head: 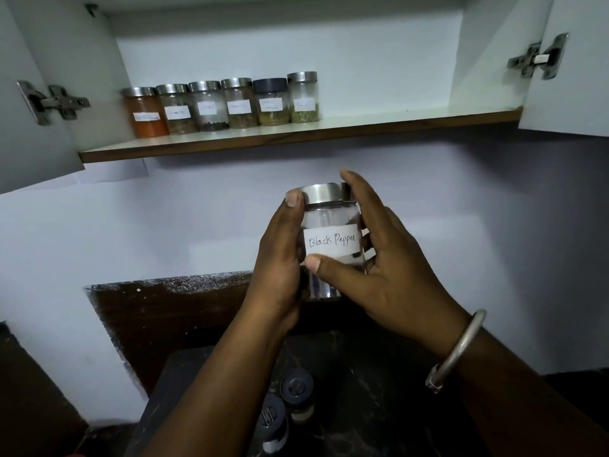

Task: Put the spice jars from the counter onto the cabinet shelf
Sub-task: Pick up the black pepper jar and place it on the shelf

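Observation:
A glass jar labelled "Black Pepper" with a steel lid is held upright in front of the wall, below the cabinet shelf. My left hand grips its left side with the thumb up by the lid. My right hand grips its right side, fingers over the lid and thumb across the front under the label. Several labelled spice jars stand in a row on the left half of the shelf. Two dark-lidded jars stand on the dark counter under my arms.
Both cabinet doors stand open, the left door and the right door, with metal hinges showing. The right half of the shelf holds nothing. A dark worn patch marks the wall behind the counter.

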Action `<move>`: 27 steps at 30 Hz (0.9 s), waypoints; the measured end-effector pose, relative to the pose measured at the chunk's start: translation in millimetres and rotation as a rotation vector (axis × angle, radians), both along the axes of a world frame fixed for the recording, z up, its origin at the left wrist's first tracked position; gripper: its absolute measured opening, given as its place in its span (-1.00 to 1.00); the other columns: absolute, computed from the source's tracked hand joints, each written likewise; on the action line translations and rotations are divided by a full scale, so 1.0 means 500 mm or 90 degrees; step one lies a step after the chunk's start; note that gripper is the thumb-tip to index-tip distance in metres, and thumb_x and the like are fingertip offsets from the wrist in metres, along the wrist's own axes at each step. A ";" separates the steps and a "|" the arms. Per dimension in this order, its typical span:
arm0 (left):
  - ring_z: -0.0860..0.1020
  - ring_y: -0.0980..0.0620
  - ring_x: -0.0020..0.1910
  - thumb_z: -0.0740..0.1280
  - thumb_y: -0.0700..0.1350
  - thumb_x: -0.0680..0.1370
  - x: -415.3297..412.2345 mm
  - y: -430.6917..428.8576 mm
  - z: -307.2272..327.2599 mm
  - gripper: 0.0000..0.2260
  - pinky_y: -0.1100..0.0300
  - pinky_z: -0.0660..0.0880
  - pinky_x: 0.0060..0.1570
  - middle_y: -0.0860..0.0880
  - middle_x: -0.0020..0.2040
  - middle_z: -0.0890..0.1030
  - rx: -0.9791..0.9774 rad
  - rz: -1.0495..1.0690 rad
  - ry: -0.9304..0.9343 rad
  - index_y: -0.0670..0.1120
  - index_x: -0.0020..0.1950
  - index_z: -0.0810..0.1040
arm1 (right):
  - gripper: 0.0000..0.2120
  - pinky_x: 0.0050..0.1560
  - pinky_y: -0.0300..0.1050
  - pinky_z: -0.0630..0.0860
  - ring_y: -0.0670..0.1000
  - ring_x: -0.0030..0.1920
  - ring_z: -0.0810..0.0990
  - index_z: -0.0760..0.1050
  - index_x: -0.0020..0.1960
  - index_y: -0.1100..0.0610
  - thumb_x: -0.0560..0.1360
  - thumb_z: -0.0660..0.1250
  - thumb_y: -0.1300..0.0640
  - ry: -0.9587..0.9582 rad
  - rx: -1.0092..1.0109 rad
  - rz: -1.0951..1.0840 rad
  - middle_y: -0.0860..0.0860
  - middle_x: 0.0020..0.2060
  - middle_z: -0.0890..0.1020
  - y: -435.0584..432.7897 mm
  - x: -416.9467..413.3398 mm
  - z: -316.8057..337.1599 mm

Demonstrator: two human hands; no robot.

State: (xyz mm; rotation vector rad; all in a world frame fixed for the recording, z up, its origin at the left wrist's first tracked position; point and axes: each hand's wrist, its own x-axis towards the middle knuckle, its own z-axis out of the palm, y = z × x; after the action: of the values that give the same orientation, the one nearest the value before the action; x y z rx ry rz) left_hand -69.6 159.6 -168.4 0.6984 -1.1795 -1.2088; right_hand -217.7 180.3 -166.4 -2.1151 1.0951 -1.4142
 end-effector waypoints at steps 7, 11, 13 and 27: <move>0.73 -0.15 0.11 0.06 0.45 0.56 -0.010 -0.100 0.081 -0.37 -0.15 0.69 -0.03 -0.11 0.19 0.73 -0.137 0.094 -0.165 0.11 0.44 0.51 | -0.16 -0.17 -0.39 0.56 -0.25 0.00 0.61 0.16 0.50 -0.32 0.30 0.45 -0.30 0.058 -0.059 -0.016 -0.24 0.19 0.52 -0.081 -0.037 0.108; 0.65 -0.14 0.24 -0.01 0.29 0.67 0.008 -0.243 0.178 -0.45 -0.10 0.60 0.17 -0.15 0.30 0.66 -0.250 0.335 -0.296 0.04 0.51 0.45 | -0.21 -0.23 -0.32 0.58 -0.26 -0.13 0.62 0.20 0.48 -0.18 0.37 0.54 -0.07 0.059 -0.090 -0.079 -0.25 0.00 0.54 -0.176 -0.054 0.196; 0.64 -0.15 0.15 0.09 0.15 0.71 0.021 -0.326 0.233 -0.59 -0.06 0.57 0.15 -0.12 0.15 0.69 -0.321 0.476 -0.404 -0.03 0.39 0.52 | -0.22 -0.05 -0.01 0.64 -0.07 -0.11 0.63 0.21 0.48 -0.13 0.39 0.55 0.00 0.064 -0.094 -0.126 -0.18 -0.01 0.54 -0.241 -0.059 0.238; 0.57 -0.19 0.30 0.17 0.03 0.60 0.078 -0.617 0.291 -0.63 0.04 0.40 0.11 -0.13 0.33 0.63 -0.212 0.457 -0.781 0.01 0.36 0.56 | -0.14 -0.16 -0.01 0.58 0.22 0.15 0.58 0.12 0.47 0.12 0.36 0.57 0.16 0.043 0.036 -0.268 0.17 0.22 0.47 -0.721 -0.002 0.431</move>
State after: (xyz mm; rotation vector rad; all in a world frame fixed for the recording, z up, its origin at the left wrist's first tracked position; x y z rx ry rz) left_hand -30.8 -149.0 -22.7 1.5108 -1.7901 0.1462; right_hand -218.8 -180.4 48.9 -1.9799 1.6612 -1.4703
